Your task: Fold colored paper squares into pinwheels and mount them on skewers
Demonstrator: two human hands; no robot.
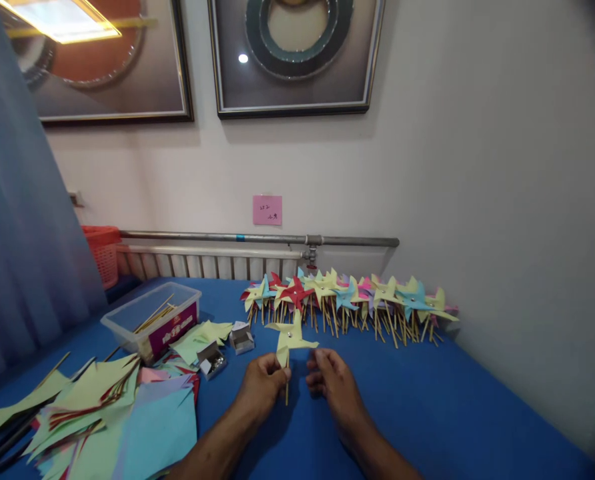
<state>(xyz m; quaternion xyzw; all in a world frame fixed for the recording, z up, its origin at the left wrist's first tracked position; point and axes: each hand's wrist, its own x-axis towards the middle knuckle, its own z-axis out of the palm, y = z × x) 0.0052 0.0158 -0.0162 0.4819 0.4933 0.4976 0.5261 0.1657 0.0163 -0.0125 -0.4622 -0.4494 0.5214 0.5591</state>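
Observation:
A pale yellow paper pinwheel (290, 337) on a thin wooden stick stands upright in front of me, a silver pin at its centre. My left hand (263, 385) pinches its stick just under the blades. To the right of the pinwheel, my right hand (333, 385) is apart from it, fingers loosely curled and holding nothing that I can see. Left of my hands sit two small boxes; the open nearer box (211, 361) has shiny pins inside, and the other box (241, 338) stands just behind it.
A long row of finished pinwheels (345, 293) lies along the back. At left are a clear plastic tub (152, 319) of sticks, cut paper sheets (160, 423) and black-handled scissors (7, 440). A metal pipe (202, 237) and radiator run along the wall, near a red basket (105, 257).

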